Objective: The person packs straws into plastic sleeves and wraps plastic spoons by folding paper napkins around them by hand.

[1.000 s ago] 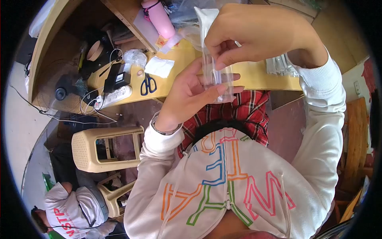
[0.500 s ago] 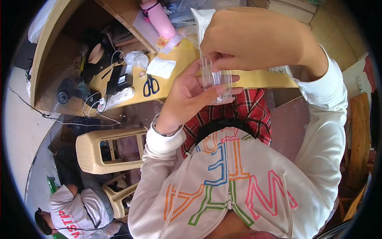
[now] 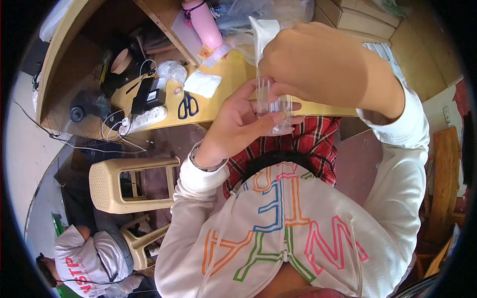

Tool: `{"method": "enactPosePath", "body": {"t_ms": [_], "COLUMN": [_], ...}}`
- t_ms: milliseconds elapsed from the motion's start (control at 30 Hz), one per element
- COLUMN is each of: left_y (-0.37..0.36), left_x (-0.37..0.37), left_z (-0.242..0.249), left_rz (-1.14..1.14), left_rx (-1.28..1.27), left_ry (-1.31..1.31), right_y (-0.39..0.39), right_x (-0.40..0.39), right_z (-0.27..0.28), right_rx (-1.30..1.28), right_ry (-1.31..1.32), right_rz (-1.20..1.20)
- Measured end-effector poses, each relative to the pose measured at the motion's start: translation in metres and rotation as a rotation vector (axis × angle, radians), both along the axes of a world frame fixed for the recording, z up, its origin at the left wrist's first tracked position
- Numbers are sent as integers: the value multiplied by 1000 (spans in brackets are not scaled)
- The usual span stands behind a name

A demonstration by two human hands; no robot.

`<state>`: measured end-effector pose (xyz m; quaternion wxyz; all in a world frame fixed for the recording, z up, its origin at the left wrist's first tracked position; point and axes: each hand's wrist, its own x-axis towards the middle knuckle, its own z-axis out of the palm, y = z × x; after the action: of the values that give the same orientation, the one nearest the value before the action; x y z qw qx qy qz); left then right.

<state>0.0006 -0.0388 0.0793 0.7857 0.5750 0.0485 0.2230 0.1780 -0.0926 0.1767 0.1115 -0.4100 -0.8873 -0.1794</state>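
Packet [image 3: 280, 126], clear and flimsy, is between the 2 hands, above the near edge of the tabletop [image 3: 237, 68] and in front of the person's chest. The left hand [image 3: 243, 121] grasps its lower part, thumb on top and fingers beneath, the palm turned up. The right hand [image 3: 325, 69] comes over from the right, its fingers bent in against the upper part; the fingertips are mostly hidden, so I cannot tell whether they grip. The packet's long axis runs away from the chest, tilting slightly left at the far end, where a white strip [image 3: 267, 36] sticks out past the right knuckles. The left hand is nearer the chest-side end, the right hand nearer the far end.

Below the hands is the red plaid cloth [image 3: 310, 141]. Left of them on the tabletop lie scissors [image 3: 188, 107], white paper [image 3: 202, 83] and, farther left, a power strip [image 3: 151, 119]. Beyond, a pink bottle [image 3: 204, 27] leans. Past the stool [image 3: 105, 186], 1 co-worker [image 3: 92, 258] bends low.
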Motion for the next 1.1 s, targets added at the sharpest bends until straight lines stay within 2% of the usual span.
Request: {"method": "enactPosePath", "body": {"t_ms": [100,200,333,633,733,800,900,967,1033,1067,1100], "left_y": [3,3,1,-3,-6,-3,0,1,3,3,3], "left_x": [1,1,-2,-6,-11,-14,-17,-18,-18,-17,-16], "left_z": [-4,-4,0,-3,1,-3,-4,-6,-11,-13,-15], "left_rz": [-41,-59,-55,-82,-154,-154,-168,-172,-161,-126,-85], "left_rx": [32,57,82,70,-33,-9,-28,-33,-7,-28,-47], "left_ry": [18,22,53,79,176,188,199,186,147,128,105], "right_y": [-8,-13,-11,-16,-13,-15,-10,-7,-5,-7,-7], "right_x": [-14,-16,-4,-9,-8,-11,-21,-21,-14,-3,2], "right_z": [5,3,-6,-7,-14,-2,11,44,43,21,7], "right_rx": [-48,-18,100,115,145,64,-207,-413,-213,89,248], "right_ry": [-170,-112,35,30,8,-74,-250,-234,-150,-74,-1], "right_rz": [-160,-171,-20,-48,-107,-227,-566,-627,-563,-457,-355]}}
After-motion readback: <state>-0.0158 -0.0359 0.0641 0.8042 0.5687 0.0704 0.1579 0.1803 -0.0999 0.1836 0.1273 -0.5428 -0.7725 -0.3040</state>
